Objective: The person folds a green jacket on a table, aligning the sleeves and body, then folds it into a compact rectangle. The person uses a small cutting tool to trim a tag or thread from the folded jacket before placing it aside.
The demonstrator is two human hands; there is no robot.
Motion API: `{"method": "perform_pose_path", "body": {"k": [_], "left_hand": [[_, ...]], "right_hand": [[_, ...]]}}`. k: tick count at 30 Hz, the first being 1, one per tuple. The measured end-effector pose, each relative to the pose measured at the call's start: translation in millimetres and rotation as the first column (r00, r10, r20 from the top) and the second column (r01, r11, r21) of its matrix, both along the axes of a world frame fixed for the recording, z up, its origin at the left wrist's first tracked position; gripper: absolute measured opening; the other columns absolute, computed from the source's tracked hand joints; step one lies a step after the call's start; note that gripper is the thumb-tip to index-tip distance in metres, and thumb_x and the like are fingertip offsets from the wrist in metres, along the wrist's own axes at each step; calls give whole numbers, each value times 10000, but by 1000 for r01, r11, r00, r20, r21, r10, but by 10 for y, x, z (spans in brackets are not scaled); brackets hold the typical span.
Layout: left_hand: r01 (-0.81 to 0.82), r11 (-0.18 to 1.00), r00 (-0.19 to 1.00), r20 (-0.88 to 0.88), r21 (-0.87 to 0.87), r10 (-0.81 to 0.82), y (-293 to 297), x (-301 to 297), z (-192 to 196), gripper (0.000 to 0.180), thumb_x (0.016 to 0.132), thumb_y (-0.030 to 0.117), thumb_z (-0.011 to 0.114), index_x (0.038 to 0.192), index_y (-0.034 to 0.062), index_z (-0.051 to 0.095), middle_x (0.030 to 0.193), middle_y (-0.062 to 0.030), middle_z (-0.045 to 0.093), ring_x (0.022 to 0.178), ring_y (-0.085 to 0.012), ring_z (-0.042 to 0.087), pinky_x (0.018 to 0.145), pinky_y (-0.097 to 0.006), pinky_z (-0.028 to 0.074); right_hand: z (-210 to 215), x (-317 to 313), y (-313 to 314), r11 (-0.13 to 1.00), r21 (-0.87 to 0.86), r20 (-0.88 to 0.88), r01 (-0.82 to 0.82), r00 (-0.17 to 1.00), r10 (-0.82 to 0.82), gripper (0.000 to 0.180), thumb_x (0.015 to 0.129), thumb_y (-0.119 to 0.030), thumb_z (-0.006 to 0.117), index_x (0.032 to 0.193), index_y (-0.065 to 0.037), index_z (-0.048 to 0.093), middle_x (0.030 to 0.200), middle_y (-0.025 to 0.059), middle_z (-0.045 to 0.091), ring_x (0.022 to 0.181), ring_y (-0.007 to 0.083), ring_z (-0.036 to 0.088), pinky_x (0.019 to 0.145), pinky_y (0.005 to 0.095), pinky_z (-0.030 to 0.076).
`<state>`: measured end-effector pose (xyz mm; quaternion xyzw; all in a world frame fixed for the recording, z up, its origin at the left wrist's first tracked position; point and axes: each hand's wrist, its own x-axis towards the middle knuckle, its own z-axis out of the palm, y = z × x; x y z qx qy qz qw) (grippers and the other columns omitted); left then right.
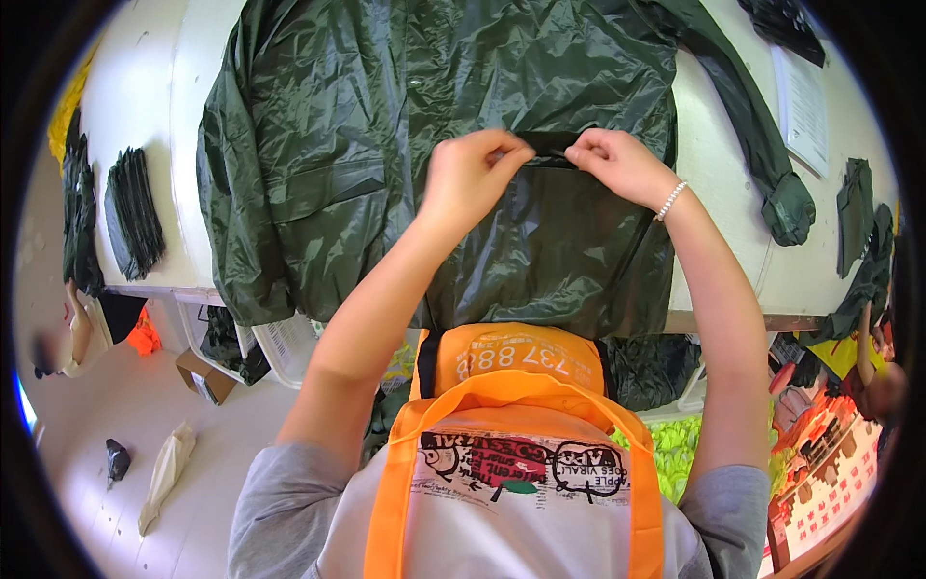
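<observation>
A dark green raincoat (405, 145) lies spread flat on the white worktable (723, 193), body towards the person, its hem hanging over the near table edge, which keeps the middle of the garment within easy reach of both arms. Both hands meet at the middle of the coat, where a dark band (548, 147) of fabric, a folded edge or a flap, crosses it. The left hand (473, 174) has its fingers pressed together, pinching the left end of that band; the right hand (617, 164), a bead bracelet (671, 200) at its wrist, pinches the right end in the same way, so the short stretch between them is held taut and level. Beyond the right hand one sleeve (752, 125) runs away across the table to a cuff lying well out to that side, out of the way of the work. Further that way lie a sheet of paper (801, 96) and more dark green pieces (854, 217). Well apart from the left hand, near the far left table edge, sits a stack of folded dark green items (130, 212). Below both forearms the person's orange apron (511, 386) hangs close to the table edge.
</observation>
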<state>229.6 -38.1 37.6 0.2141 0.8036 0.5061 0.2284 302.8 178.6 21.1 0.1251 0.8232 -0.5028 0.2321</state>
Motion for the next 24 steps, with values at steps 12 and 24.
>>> {"method": "perform_pose_path", "body": {"k": [12,24], "left_hand": [[313,126,858,224,-941,-462,-2405,2006,155,389,683,433,735,789,70,644,769,-115,632,770,-280,634,662,-393,494],[171,974,861,-458,-149,-221,955,1008,-282,319,804,125,624,1118,81,599,1128,-131,570,1062,-334,531,897,-396,445]], "right_hand": [[-183,573,816,942,186,-325,278,923,-208,200,790,-162,712,866,-6,613,756,71,625,691,113,587,666,275,474],[-526,488,948,808,-318,-297,496,758,-581,217,900,-210,578,917,2,620,723,47,637,524,80,489,507,234,405]]}}
